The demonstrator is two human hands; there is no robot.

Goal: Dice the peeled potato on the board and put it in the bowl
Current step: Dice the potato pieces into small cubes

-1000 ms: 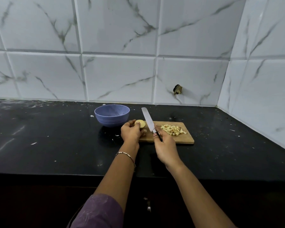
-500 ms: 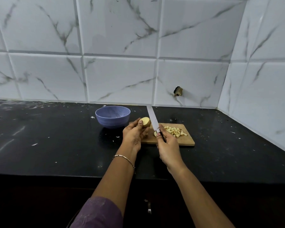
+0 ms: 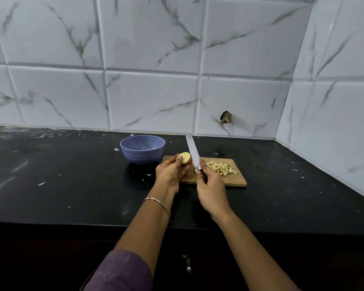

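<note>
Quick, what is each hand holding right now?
Left hand: closed around a potato piece.
Right hand: closed around the handle of the knife.

**Glossy black stone countertop (image 3: 72, 185) and its load**

On it stands a round, speckled lavender-blue bowl (image 3: 142, 149), with a rectangular wooden chopping board (image 3: 235, 181) just beside it on the right. Small white scraps (image 3: 41, 183) lie scattered over the surface.
</note>
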